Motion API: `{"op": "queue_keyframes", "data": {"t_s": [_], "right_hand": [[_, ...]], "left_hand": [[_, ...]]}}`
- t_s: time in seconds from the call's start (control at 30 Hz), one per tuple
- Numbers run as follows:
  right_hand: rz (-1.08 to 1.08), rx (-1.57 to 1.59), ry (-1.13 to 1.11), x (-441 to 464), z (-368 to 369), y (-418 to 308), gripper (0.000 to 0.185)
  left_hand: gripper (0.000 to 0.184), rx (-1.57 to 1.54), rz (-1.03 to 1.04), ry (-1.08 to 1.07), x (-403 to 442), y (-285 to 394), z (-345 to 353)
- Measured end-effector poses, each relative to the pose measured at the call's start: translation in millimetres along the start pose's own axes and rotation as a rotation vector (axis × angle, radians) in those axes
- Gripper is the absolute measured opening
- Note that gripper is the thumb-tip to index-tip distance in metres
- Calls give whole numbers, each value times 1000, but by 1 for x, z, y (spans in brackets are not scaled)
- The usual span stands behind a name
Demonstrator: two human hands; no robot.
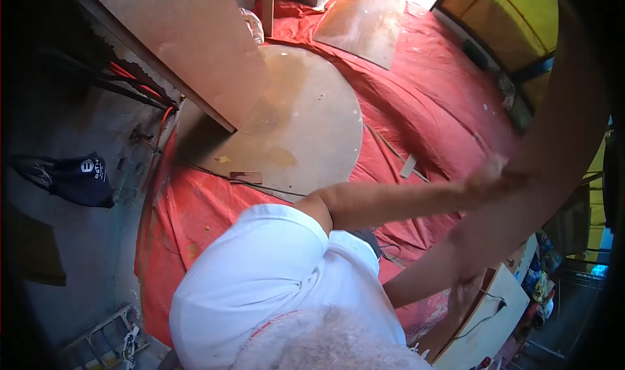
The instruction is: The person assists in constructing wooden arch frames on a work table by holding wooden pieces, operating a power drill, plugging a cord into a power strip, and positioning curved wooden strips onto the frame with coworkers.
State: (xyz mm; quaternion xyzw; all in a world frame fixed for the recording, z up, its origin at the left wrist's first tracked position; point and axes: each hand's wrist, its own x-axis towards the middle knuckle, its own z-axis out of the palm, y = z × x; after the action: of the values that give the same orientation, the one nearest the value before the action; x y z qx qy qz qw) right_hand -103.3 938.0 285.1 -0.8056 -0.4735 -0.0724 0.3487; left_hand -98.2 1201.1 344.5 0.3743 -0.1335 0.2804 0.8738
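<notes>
My left hand (491, 180) lies at the end of my outstretched left arm, against or just in front of my right forearm (553, 135). Motion smears its fingers, so their grip is unclear. My right arm bends up close to the camera at the right; the right hand is outside the picture. Below both arms, a red plastic sheet (426, 103) covers the floor. A large round wooden board (319, 122) lies on the sheet, and a tall wooden panel (189, 38) rises over its left part. Neither hand touches these boards.
A rectangular board (361, 21) lies at the top. Small wood offcuts, including a reddish piece (246, 177), and a dark cable lie near the round board. A dark bag (81, 178) is at left, a ladder (101, 341) at lower left. A pale board (488, 321) with a cord is lower right.
</notes>
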Motion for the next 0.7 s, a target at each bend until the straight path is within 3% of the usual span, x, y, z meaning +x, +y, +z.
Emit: {"op": "queue_keyframes", "data": {"t_s": [0.07, 0.1, 0.17, 0.2, 0.23, 0.33, 0.43, 0.57, 0.63, 0.7], "right_hand": [[36, -14, -6, 16, 24, 47, 50], [69, -7, 12, 32, 34, 52, 47], [194, 67, 128, 124, 66, 0, 40], [154, 89, 128, 160, 76, -2, 44], [106, 115, 128, 196, 85, 0, 49], [168, 275, 140, 278, 115, 16, 52], [40, 409, 68, 373, 153, -27, 37], [-153, 751, -11, 506, 230, -75, 32], [-269, 801, -48, 582, 280, -137, 29], [-345, 1044, -100, 623, 328, -177, 30]], "left_hand": [[41, 160, -10, 57, 41, 31, -29], [32, 107, 103, 74, 64, 43, -43], [31, 40, 250, 91, 105, 74, -71], [30, 24, 289, 87, 130, 89, -90], [31, 573, 460, 183, 168, 90, -120], [31, 640, 493, 204, 219, 146, -166], [34, 725, 537, 247, 260, 205, -201], [42, 886, 606, 328, 304, 291, -250], [47, 965, 658, 385, 318, 344, -276], [52, 1025, 686, 427, 327, 388, -302]]}}
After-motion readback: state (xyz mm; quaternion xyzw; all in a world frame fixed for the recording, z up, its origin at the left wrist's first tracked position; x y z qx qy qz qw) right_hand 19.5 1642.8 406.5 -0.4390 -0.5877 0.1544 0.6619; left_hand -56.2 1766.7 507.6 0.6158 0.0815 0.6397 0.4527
